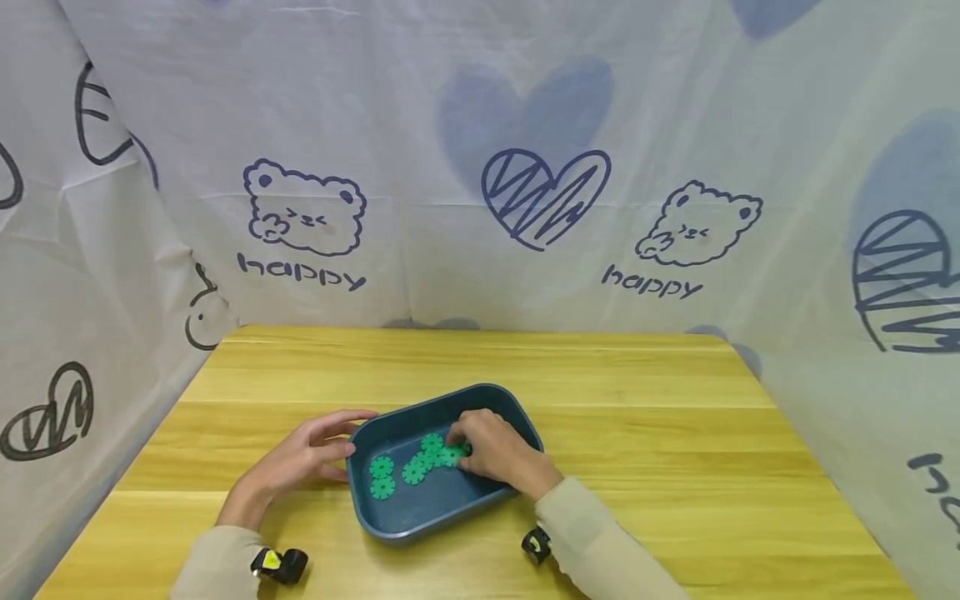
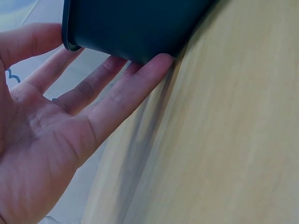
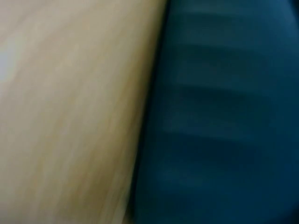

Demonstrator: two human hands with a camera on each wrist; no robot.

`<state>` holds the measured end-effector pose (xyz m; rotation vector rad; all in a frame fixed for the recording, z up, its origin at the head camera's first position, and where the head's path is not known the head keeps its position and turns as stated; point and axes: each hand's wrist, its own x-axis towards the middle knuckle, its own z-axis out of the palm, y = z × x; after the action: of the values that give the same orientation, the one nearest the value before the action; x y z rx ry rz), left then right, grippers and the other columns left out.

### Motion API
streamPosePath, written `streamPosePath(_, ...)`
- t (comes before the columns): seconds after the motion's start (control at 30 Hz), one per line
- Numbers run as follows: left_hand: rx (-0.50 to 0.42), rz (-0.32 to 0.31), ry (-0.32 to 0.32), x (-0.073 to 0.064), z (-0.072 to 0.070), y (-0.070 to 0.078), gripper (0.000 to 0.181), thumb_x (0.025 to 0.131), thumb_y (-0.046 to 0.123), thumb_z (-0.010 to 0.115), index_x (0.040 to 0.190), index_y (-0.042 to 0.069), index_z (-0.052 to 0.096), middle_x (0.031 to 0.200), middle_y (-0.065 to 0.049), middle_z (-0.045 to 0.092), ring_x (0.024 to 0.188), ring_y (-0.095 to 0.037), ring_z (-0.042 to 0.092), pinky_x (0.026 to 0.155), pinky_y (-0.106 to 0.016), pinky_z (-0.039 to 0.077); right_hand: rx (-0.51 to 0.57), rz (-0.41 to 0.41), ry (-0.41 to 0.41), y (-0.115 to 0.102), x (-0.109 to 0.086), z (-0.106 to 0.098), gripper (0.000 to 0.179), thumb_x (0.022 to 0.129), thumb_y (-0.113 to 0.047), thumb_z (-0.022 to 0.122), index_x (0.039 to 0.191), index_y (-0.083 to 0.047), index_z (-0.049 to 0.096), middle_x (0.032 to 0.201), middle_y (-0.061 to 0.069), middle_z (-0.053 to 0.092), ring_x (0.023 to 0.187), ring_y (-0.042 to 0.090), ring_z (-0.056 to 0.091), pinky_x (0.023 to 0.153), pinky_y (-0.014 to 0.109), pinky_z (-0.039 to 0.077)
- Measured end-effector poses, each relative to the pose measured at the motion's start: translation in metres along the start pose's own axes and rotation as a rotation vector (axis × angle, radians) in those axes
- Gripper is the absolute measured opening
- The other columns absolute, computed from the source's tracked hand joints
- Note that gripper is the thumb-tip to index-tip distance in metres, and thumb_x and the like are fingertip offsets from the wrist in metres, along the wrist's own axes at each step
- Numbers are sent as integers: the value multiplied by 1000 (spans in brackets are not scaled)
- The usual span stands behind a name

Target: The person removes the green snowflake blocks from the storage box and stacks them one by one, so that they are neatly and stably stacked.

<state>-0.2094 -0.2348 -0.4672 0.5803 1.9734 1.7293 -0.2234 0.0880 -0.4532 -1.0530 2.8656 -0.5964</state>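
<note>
A dark blue-green plastic bin stands at a slant on the table, with several green notched discs lying on its floor. My left hand is at the bin's left end. In the left wrist view, its loosely extended fingers touch the bin's outer wall, with one digit at the rim. Over the right part of the bin, my right hand reaches down with bent fingers, fingertips among the discs. I cannot tell whether it pinches one. The right wrist view is blurred and shows only the bin's side and wood.
The bin stands on a yellow wood-grain table. A pale cloth printed with hearts and bears hangs behind the table and along both sides. Black wrist cameras are strapped at both sleeves.
</note>
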Motion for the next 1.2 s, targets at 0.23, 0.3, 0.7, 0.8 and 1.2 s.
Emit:
streamPosePath(0.23, -2, 5, -13, 0, -1, 1, 53, 108, 14, 49, 158, 2, 35, 152, -36, 39, 123, -34, 64, 92, -49, 63, 7, -14, -18, 1, 2, 0, 26, 88, -8, 81, 113, -8, 78, 106, 6, 74, 96, 18, 69, 82, 27, 59)
streamPosePath(0.3, -1, 6, -12, 1, -1, 1, 53, 108, 14, 50, 157, 2, 35, 152, -36, 39, 122, -34, 65, 92, -49, 63, 11, -14, -22, 1, 2, 0, 26, 88, -10, 81, 114, -9, 78, 108, 5, 74, 96, 17, 69, 83, 27, 59)
streamPosePath(0.7, 3, 11, 2, 0, 2, 1, 54, 107, 12, 51, 158, 1, 35, 154, -37, 38, 122, -28, 66, 91, -48, 63, 32, -92, -108, -4, 8, 2, 23, 89, -13, 82, 112, -11, 79, 111, 3, 72, 97, 13, 71, 83, 18, 57)
streamPosePath(0.8, -2, 17, -2, 0, 2, 0, 54, 107, 12, 50, 157, 1, 35, 154, -38, 38, 121, -27, 67, 91, -47, 63, 34, -96, -115, -4, 8, 2, 23, 89, -12, 81, 113, -11, 79, 110, 3, 71, 97, 13, 71, 83, 17, 57)
streamPosePath(1.2, 5, 23, -4, 0, 1, -1, 53, 107, 12, 50, 157, 2, 36, 153, -38, 39, 121, -26, 67, 91, -47, 63, 55, -95, -142, -2, 6, 0, 29, 88, -7, 80, 117, -11, 78, 114, 3, 67, 96, 11, 68, 82, 15, 56)
